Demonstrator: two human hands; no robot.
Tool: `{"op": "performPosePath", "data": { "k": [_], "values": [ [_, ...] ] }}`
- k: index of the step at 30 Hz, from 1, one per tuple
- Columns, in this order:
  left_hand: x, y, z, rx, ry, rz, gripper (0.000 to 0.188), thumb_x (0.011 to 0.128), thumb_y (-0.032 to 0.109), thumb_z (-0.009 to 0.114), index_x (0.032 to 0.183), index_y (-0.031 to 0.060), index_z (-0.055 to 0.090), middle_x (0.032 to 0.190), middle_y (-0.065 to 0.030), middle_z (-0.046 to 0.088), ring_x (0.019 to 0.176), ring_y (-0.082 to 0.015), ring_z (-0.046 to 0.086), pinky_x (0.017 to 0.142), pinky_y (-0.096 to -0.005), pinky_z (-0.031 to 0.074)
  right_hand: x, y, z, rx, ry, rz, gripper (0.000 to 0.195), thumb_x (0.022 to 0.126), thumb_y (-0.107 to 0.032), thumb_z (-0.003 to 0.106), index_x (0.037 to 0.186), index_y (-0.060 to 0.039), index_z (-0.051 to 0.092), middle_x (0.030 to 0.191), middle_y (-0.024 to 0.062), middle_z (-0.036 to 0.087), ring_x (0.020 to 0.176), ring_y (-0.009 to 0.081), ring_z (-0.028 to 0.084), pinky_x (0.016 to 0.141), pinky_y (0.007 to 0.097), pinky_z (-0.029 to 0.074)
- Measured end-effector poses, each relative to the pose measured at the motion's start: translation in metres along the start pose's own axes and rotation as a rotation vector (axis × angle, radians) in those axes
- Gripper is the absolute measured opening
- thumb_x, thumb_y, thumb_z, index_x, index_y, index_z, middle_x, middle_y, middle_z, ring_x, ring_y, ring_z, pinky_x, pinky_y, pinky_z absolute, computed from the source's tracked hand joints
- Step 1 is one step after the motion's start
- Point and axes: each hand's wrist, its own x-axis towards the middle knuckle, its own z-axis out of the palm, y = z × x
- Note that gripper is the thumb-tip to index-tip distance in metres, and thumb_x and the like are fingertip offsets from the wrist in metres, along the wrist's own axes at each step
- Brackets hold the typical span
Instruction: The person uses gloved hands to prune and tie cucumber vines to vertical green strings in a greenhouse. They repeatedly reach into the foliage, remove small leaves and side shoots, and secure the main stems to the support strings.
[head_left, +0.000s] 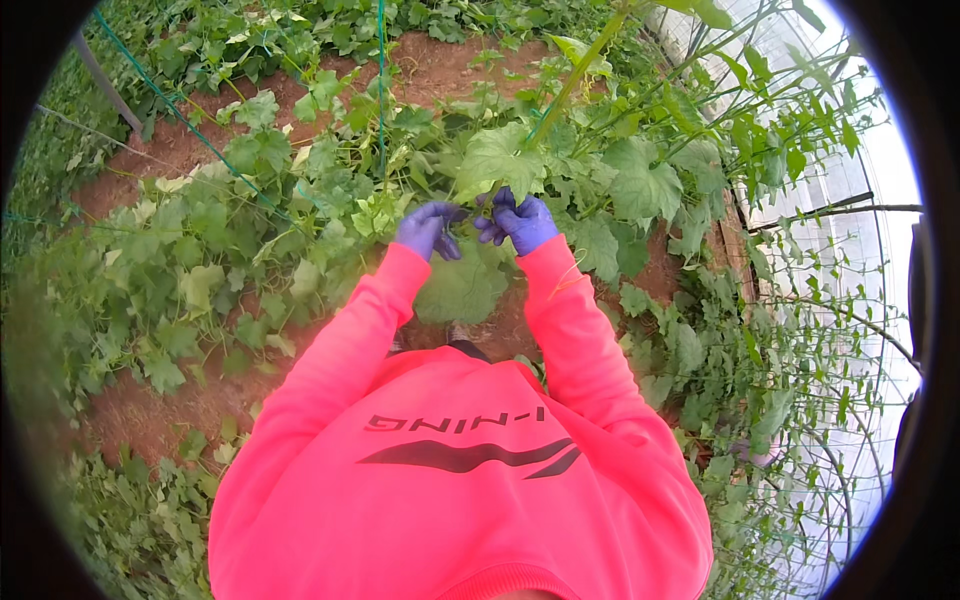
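Note:
My left hand (429, 229), in a purple glove, is beside the vine with its fingers bent toward the right. Whether a thin shoot lies between its fingertips I cannot tell. My right hand (523, 223), gloved the same way, has its thumb and fingers pinched on a thin green stem (492, 196). A broad lobed leaf (501, 159) spreads just beyond the fingers. Below both hands hangs another large leaf (461, 289). A thick pale-green vine stem (581, 71) rises at a slant past the right hand, with green twine around it.
Green strings (381, 82) run up and slantwise through the vines. Leafy plants (202, 225) crowd the left, with reddish bare soil (172, 412) between rows. On the right, climbing plants cover netting (817, 300) before a translucent greenhouse wall (896, 161). A post (107, 82) leans at upper left.

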Motion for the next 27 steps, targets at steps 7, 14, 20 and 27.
{"op": "performPosePath", "data": {
  "k": [7,14,20,27],
  "values": [
    [-0.006,0.033,0.021,0.79,0.305,0.68,0.013,0.081,0.01,0.056,0.091,0.0034,0.061,0.091,-0.0094,0.06,0.069,-0.0157,0.059,0.057,-0.0275,0.046,0.0,0.003,0.004,-0.228,0.192,-0.151,0.024,0.079,-0.013,0.065,0.1,-0.0053,0.059,0.07,0.0002,0.059,0.047,0.0069,0.046,0.042,0.0196,0.035],
    [0.008,0.021,0.029,0.922,0.093,0.531,0.014,0.072,0.008,0.064,0.084,0.0037,0.061,0.078,-0.0111,0.055,0.071,-0.0274,0.055,0.065,-0.033,0.045,-0.004,-0.015,0.005,-0.192,0.123,-0.075,0.019,0.078,-0.015,0.065,0.092,-0.0021,0.062,0.06,-0.0009,0.055,0.047,0.0058,0.043,0.044,0.0216,0.037],
    [0.002,0.022,0.035,0.932,0.174,0.658,0.008,0.074,0.005,0.062,0.08,0.002,0.057,0.073,-0.011,0.053,0.069,-0.0269,0.055,0.062,-0.0328,0.044,0.002,-0.004,0.01,-0.525,0.427,-0.208,0.015,0.076,-0.017,0.065,0.08,-0.0033,0.061,0.049,-0.0009,0.046,0.044,0.0066,0.035,0.041,0.0247,0.032],
    [0.001,0.034,0.029,0.873,0.287,0.351,0.008,0.081,0.007,0.055,0.089,0.0046,0.056,0.077,-0.0109,0.056,0.067,-0.0256,0.056,0.061,-0.0341,0.045,0.011,-0.012,0.004,-0.539,0.445,-0.384,0.016,0.076,-0.02,0.063,0.075,-0.0041,0.058,0.048,0.0078,0.048,0.04,0.0152,0.04,0.042,0.0299,0.035]
  ]
}}
